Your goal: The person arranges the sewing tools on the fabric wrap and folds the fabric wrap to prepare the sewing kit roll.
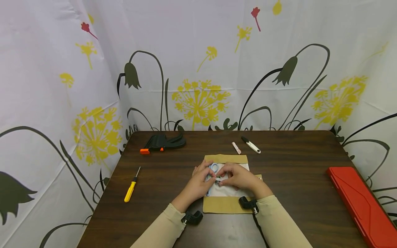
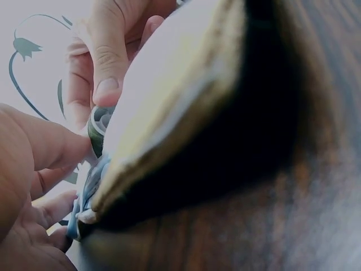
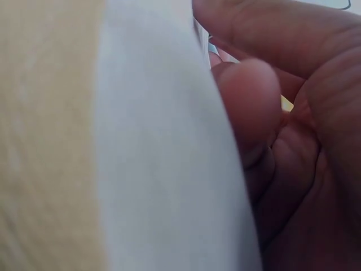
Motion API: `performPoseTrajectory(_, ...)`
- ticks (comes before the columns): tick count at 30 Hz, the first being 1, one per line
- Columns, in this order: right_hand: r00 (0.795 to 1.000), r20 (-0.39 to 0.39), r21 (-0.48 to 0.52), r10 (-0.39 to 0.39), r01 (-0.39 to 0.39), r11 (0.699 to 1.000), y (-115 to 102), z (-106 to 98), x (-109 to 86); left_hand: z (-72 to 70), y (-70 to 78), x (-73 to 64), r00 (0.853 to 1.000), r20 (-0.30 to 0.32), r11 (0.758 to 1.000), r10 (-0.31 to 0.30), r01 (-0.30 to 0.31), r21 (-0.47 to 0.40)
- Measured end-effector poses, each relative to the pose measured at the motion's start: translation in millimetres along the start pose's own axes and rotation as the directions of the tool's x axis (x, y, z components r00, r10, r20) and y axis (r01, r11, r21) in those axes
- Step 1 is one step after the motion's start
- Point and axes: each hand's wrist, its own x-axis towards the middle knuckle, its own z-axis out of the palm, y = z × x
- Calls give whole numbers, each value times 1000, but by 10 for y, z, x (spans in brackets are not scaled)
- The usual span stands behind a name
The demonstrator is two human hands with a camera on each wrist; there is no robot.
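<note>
A fabric pouch (image 1: 227,205), tan at its ends and white in the middle, lies spread out flat on the table. Over its white part, a small dark green and white roll (image 1: 217,182) is between both hands, with a white band across it. My left hand (image 1: 200,181) pinches the roll from the left, fingertips right at its edge. From the right, my right hand (image 1: 238,177) grips it by thumb and fingers; in the left wrist view its thumb (image 2: 107,84) presses on the coil's top. Light-blue-handled scissors (image 1: 214,167) lie on the pouch, partly hidden under the left hand.
A black clamp with orange ends (image 1: 164,142) lies at the back left, a yellow screwdriver (image 1: 130,191) at the left. Behind the pouch are a small pinkish-white strip-like item (image 1: 236,148) and a black-and-white handled tool (image 1: 252,145). A red case (image 1: 361,203) lies along the right edge.
</note>
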Motion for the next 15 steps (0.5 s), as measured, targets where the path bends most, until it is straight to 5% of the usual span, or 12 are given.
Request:
performPoseTrajectory(6,1000,16,17,12,-13,1000,39,-18,-7,-60,-27,13,999,41,1000,7,-8,8)
performPoseTrajectory(15,999,46,183,13,-21,983,62,-65,-27,-325,-150,-10,980,199,1000,-20,15,25)
